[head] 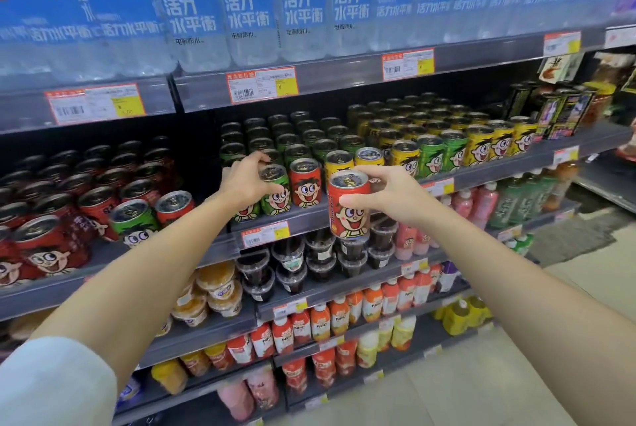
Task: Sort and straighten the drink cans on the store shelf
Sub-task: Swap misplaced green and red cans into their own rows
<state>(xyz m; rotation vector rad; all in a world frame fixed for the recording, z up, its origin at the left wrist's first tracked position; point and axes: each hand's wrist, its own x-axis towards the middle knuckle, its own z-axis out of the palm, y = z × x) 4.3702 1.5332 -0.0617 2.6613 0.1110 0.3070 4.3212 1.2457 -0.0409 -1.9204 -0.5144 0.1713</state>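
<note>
My right hand [392,195] grips a red cartoon-face can [348,205] and holds it in the air just in front of the can shelf [306,219]. My left hand [246,181] curls its fingers round a green can [275,191] standing at the shelf's front edge. Beside that green can stands another red can [305,183], with yellow cans [339,164] behind it. Red cans [48,246] fill the shelf's left part, and one green can [134,221] stands among them. Green cans [430,154] and yellow cans [499,140] mix further right.
Large blue-labelled water bottles [247,9] line the shelf above. Price tags [261,85] hang on the shelf rails. Below are jelly cups [292,264], fruit cups [216,288] and juice bottles [320,320]. Dark tall cans [557,109] stand at the right.
</note>
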